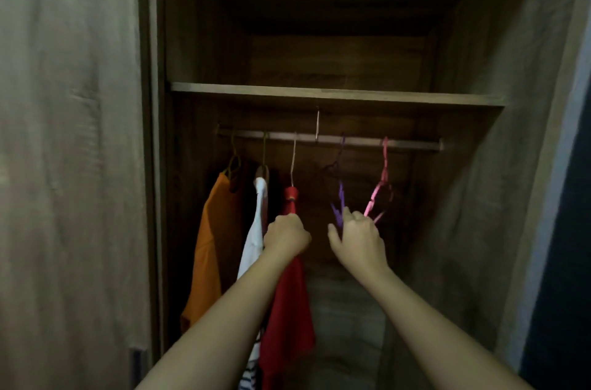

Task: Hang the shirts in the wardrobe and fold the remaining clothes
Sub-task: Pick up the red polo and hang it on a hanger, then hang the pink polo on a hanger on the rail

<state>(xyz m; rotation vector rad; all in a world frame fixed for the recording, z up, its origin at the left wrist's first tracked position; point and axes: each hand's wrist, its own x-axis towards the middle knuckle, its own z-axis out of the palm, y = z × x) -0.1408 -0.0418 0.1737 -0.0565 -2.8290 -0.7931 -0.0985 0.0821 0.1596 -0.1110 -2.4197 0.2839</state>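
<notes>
A dim wooden wardrobe (204, 47) is seen open, with a shelf (335, 95) above its rail (409, 144). The red shirt (291, 303), hung there beside a white shirt (254, 230), is gripped by the left hand (286, 236). A purple hanger (339, 204) is pinched in the right hand (358, 241).

Nothing readable — no text, label, brand or number on any shirt (291, 309), hanger (339, 204) or the wardrobe (319, 91).
</notes>
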